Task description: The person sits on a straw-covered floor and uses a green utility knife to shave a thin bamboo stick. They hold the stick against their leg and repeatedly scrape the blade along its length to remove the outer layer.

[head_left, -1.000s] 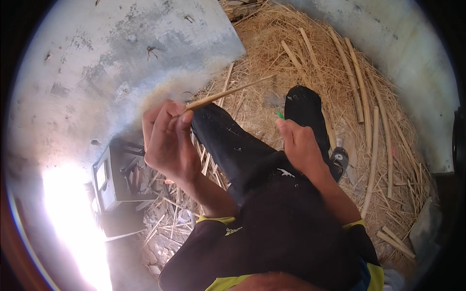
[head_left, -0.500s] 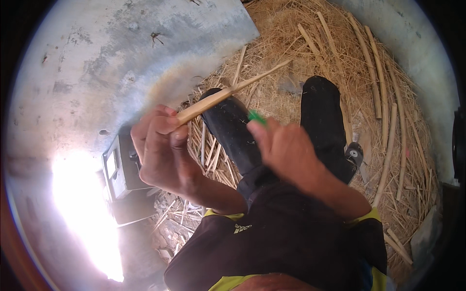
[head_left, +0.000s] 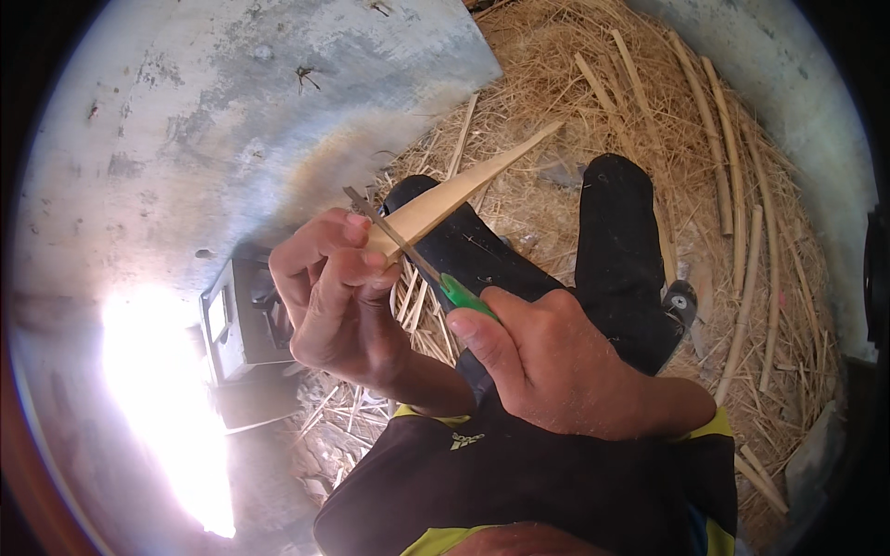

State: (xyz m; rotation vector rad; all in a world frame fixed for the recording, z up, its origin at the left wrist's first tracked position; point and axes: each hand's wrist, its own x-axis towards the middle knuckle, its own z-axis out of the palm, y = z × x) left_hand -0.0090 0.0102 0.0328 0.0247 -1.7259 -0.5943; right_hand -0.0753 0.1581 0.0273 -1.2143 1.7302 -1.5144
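My left hand (head_left: 338,301) pinches the near end of a pale wooden strip (head_left: 459,193), which looks like split bamboo. The strip slants away to the upper right over my left leg and narrows to a point. In my closed right hand (head_left: 561,366) is a knife (head_left: 467,296) with a green handle. Its thin, dull blade lies across the strip close to my left fingertips, and the tip sticks out past the far edge. The rear of the handle is hidden in my right fist.
My dark-clad legs (head_left: 616,222) extend forward over a floor covered with shavings (head_left: 556,56). Several long poles (head_left: 742,269) lie along the right. A pale wall or panel (head_left: 213,111) rises at the left, beside a grey box-like object (head_left: 236,320) and a bright glare.
My right hand has drawn the knife back toward my body, from midway along the strip to the end by my left fingers. The strip now shows a broader face.
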